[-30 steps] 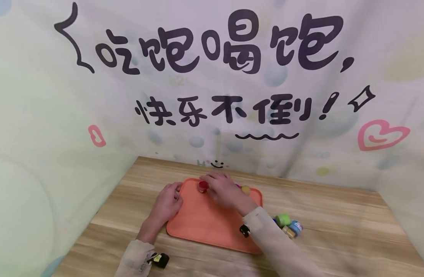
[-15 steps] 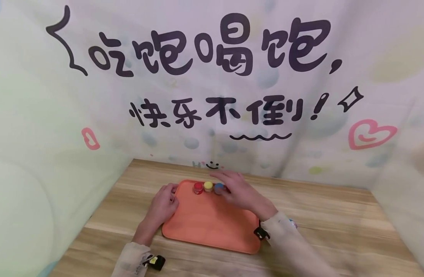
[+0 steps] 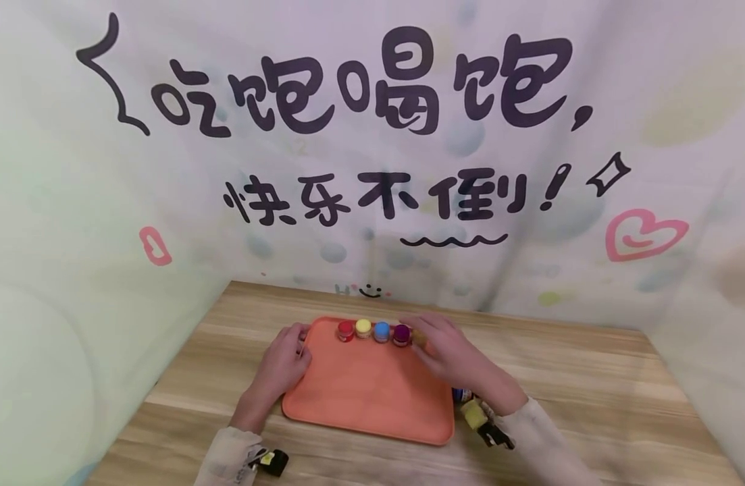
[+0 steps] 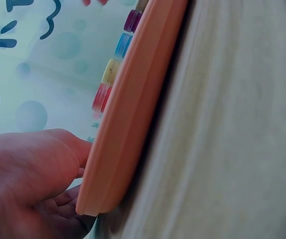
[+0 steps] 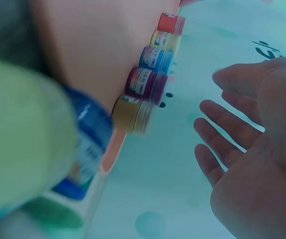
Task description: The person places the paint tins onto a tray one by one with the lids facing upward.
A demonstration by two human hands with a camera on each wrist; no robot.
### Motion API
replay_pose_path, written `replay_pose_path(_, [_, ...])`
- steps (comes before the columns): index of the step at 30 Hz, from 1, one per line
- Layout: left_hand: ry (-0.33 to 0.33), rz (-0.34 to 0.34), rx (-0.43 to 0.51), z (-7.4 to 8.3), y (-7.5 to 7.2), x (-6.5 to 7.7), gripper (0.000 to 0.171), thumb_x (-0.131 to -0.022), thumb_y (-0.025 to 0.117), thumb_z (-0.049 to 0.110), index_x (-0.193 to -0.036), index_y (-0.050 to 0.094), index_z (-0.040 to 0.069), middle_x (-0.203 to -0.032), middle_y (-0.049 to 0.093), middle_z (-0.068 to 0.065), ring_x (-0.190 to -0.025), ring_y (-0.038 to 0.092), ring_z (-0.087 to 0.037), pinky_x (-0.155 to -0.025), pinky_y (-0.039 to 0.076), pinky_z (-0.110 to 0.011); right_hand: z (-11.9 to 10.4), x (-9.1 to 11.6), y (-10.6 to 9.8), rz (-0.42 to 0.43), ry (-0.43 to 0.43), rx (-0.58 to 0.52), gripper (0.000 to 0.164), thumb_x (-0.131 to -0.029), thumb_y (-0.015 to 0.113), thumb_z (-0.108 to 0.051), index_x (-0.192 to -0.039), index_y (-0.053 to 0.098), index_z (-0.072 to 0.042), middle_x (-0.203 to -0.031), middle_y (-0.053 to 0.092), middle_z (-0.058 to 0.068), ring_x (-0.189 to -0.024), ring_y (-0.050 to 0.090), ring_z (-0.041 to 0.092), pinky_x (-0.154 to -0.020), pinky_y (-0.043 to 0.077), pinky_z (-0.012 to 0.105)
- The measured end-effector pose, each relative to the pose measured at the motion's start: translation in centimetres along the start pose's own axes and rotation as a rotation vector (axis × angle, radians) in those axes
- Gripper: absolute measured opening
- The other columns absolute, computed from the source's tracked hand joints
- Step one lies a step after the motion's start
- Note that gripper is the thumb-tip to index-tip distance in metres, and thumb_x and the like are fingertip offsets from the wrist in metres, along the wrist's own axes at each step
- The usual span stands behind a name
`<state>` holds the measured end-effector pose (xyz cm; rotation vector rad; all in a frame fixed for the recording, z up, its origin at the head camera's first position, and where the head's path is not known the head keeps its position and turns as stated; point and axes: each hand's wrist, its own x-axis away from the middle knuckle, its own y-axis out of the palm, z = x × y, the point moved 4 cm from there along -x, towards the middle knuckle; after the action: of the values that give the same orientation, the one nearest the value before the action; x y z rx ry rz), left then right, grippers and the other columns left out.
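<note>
The tray (image 3: pixel 366 391) looks like smooth moulded plastic, mostly matt, with a soft sheen along its rim. Along its far edge, the red jar (image 3: pixel 346 330), yellow jar (image 3: pixel 363 329), blue jar (image 3: pixel 381 331), purple jar (image 3: pixel 401 335) and ochre jar (image 5: pixel 125 113) look like smooth, shiny plastic with somewhat see-through tops and printed labels (image 5: pixel 143 81). Under the tray, the table (image 3: pixel 560 432) has a smooth, low-sheen wood-grain surface; solid wood or laminate cannot be told. Behind the tray, the backdrop (image 3: pixel 530 270) looks like matt printed cloth, lightly creased. Left of the tray, the sleeve (image 3: pixel 229 455) is matt, wrinkled fabric.
</note>
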<state>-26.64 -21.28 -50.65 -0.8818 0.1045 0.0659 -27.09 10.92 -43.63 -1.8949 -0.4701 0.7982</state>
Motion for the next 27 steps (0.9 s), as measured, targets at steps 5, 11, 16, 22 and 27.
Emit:
replay_pose_path(5, [-0.005, -0.005, -0.01, -0.2, 0.0, 0.0, 0.047, -0.099, 0.067, 0.003, -0.145, 0.059, 0.002, -0.122, 0.064, -0.016, -0.094, 0.063, -0.019, -0.075, 0.055, -0.032, 0.5, 1.8, -0.2, 0.009, 0.025, -0.023, 0.053, -0.098, 0.078, -0.01, -0.149, 0.063, -0.008, -0.147, 0.067, 0.013, -0.14, 0.06, 0.04, -0.111, 0.047, 0.069])
replay_pose_path(11, [0.001, 0.0, -0.013, -0.3, 0.0, 0.1, 0.047, -0.099, 0.067, 0.004, -0.145, 0.059, 0.002, -0.126, 0.064, -0.016, -0.096, 0.064, -0.02, -0.078, 0.056, -0.033, 1.3, 3.8, -0.1, -0.007, 0.07, 0.0, 0.052, -0.098, 0.078, -0.011, -0.148, 0.065, -0.01, -0.144, 0.069, 0.01, -0.136, 0.063, 0.035, -0.103, 0.05, 0.067])
replay_pose_path(16, [0.005, 0.002, -0.016, -0.3, 0.1, 0.2, 0.046, -0.099, 0.067, 0.004, -0.145, 0.059, 0.002, -0.126, 0.064, -0.016, -0.096, 0.063, -0.021, -0.08, 0.056, -0.035, 1.9, 5.2, -0.3, -0.015, 0.084, 0.001, 0.051, -0.098, 0.079, -0.012, -0.147, 0.065, -0.011, -0.138, 0.072, 0.01, -0.129, 0.066, 0.032, -0.101, 0.051, 0.064])
replay_pose_path(22, [0.053, 0.024, -0.014, -0.2, 0.1, 0.2, 0.043, -0.099, 0.066, 0.004, -0.141, 0.061, 0.0, -0.124, 0.065, -0.017, -0.097, 0.065, -0.021, -0.084, 0.057, -0.039, 2.7, 7.0, -0.7, -0.017, 0.113, -0.009, 0.036, -0.1, 0.077, -0.014, -0.135, 0.071, -0.011, -0.128, 0.074, 0.005, -0.121, 0.069, 0.025, -0.097, 0.052, 0.056])
replay_pose_path(27, [0.06, 0.027, -0.01, -0.1, 0.2, 0.1, 0.042, -0.099, 0.067, 0.004, -0.141, 0.061, 0.001, -0.123, 0.065, -0.017, -0.096, 0.064, -0.022, -0.083, 0.056, -0.038, 3.4, 8.5, -0.9, -0.081, 0.168, -0.043, 0.026, -0.103, 0.074, -0.02, -0.128, 0.072, -0.016, -0.122, 0.073, -0.002, -0.112, 0.069, 0.02, -0.093, 0.05, 0.049])
